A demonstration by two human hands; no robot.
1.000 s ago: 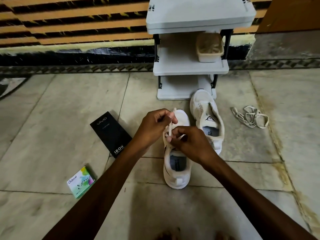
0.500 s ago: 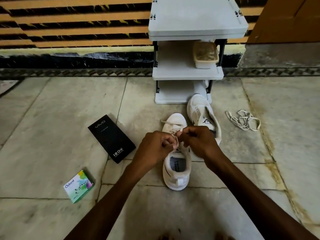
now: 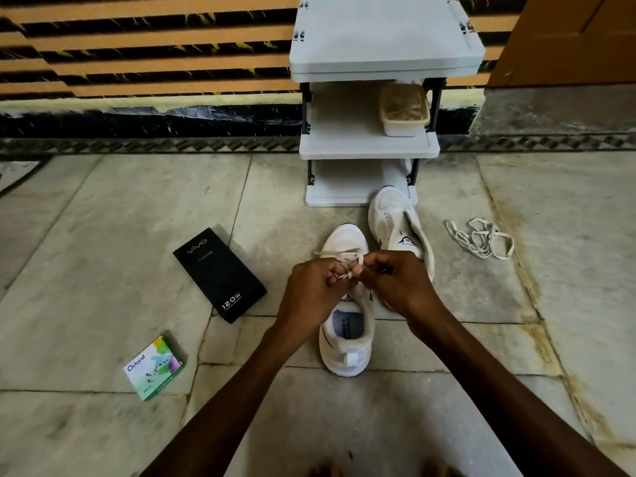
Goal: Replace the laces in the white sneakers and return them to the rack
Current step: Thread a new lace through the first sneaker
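Note:
A white sneaker (image 3: pixel 347 342) stands on the stone floor in front of me, toe pointing away. Its cream lace (image 3: pixel 339 255) crosses the upper eyelets, and both ends meet between my hands. My left hand (image 3: pixel 311 292) pinches one end of the lace, and my right hand (image 3: pixel 399 280) pinches the other, the fingertips almost touching above the tongue. The second white sneaker (image 3: pixel 395 223) stands just behind, unlaced, with its tongue pulled up. A loose bundle of laces (image 3: pixel 480 238) lies on the floor to the right. The white shoe rack (image 3: pixel 368 146) stands against the wall behind.
A beige tub (image 3: pixel 405 110) of stringy material sits on the rack's middle shelf. A black phone box (image 3: pixel 220 274) lies left of the sneakers, and a small green Odonil box (image 3: pixel 154 367) lies nearer me. A striped wall runs behind; a wooden door (image 3: pixel 568 36) is at top right.
My hands have dropped from a raised lace pull to the sneaker's tongue and drawn close together, both pinching the lace ends. The view tilted slightly down.

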